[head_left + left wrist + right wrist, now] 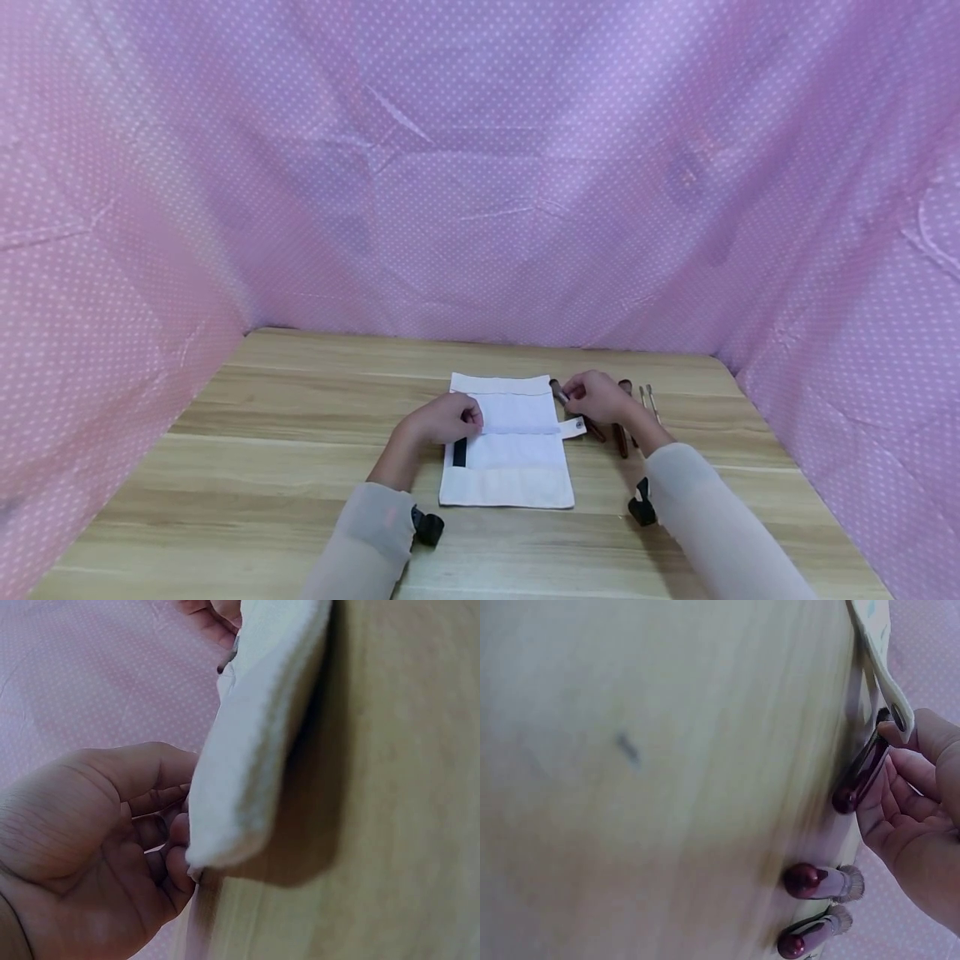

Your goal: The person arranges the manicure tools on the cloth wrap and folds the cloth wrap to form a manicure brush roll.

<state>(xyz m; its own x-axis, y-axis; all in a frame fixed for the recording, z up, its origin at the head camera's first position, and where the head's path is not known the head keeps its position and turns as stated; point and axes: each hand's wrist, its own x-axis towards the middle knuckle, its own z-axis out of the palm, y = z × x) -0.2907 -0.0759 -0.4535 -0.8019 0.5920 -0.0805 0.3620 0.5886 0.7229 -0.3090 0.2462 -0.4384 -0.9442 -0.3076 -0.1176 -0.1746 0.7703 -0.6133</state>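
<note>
A white cloth pouch [517, 454] is spread flat on the wood-grain surface [300, 475], a little right of the middle. At its left side, the flap [517, 412] is pinched by the left hand [450, 417], whose fingers are curled in at the cloth's edge; the fingertips are partly hidden in the left wrist view. A black strip [460, 452] is seen on the pouch just on the near side of that hand.

On the right, a dark red brush [863, 774] is gripped between the thumb and fingers of the right hand [597, 396], near its bristle end. It is held beside the pouch's right edge, with its middle covered in the head view by a white tab [572, 428] fitted with a snap.

Farther right, two more brushes [810, 880] are laid side by side on the surface, bristles pointed to the far side, one of them mostly covered by the right hand from above. Beyond these, two slim metal tools [652, 402] are placed.

The surface is enclosed at the far, left and right sides by pink dotted fabric [480, 225].
</note>
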